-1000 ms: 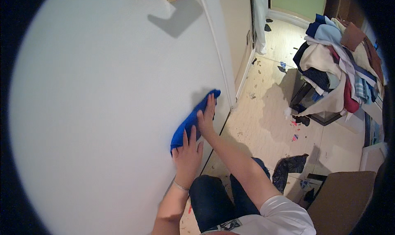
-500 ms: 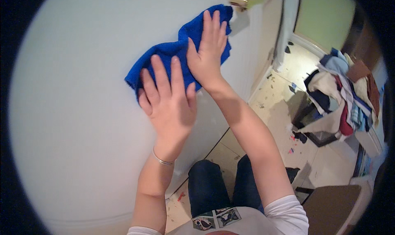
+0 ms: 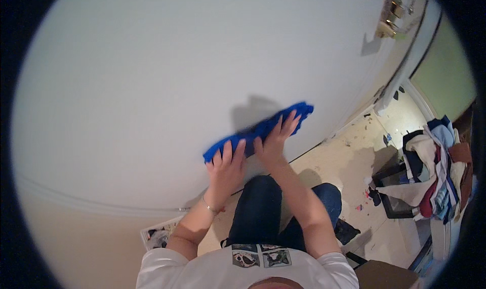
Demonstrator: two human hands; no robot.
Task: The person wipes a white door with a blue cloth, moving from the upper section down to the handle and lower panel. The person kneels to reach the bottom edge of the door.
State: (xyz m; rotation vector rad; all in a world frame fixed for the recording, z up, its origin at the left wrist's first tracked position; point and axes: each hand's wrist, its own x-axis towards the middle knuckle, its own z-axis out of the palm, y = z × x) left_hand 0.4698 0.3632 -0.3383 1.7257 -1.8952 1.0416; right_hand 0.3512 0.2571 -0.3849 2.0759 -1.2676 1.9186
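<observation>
A blue cloth [image 3: 248, 136] is stretched in a narrow, slanting strip against the lower part of a white door [image 3: 152, 76]. On its left part lies my left hand [image 3: 226, 166], open, with the fingers apart and pointing up the door. My right hand [image 3: 276, 145] rests on the cloth's right part, also open, its fingers extended toward the upper right end. Both palms face away from me, so what they touch is hidden. A shadow of the hands and cloth falls on the door just above.
A brass door handle [image 3: 389, 26] juts out at the upper right. Heaped clothes [image 3: 430, 157] cover a dark-framed stand on the right. Scraps litter the pale floor [image 3: 334, 162]. A brown seat or box [image 3: 387, 275] stands lower right, and a white tray-like thing [image 3: 161, 233] lower left.
Both hands and the cloth have moved down the door. The view has shifted too: the handle and clothes now appear farther right, and the cloth looks narrower.
</observation>
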